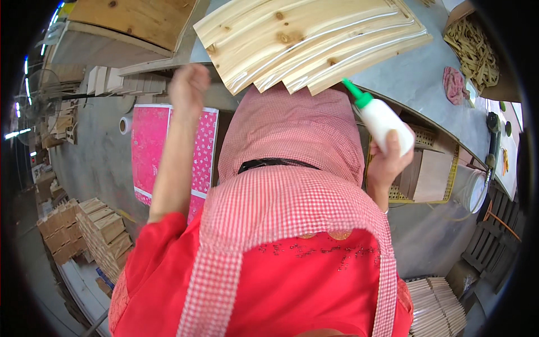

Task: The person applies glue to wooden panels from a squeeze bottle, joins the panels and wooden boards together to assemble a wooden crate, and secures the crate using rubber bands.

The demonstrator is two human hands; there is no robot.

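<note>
Right hand (pixel 389 156), centre right, grips a glue bottle (pixel 383 122), nozzle tilted toward the fanned boards (pixel 314 42) at top. Left hand (pixel 188 87), upper left, is blurred; fingers seem curled, holding nothing.

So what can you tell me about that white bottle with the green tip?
The white bottle looks like soft plastic, with a green cone nozzle pointing up and left toward the fanned pale wooden boards. The right hand grips its lower end, fingers wrapped around it. It is tilted, held in the air near the table edge.
</note>
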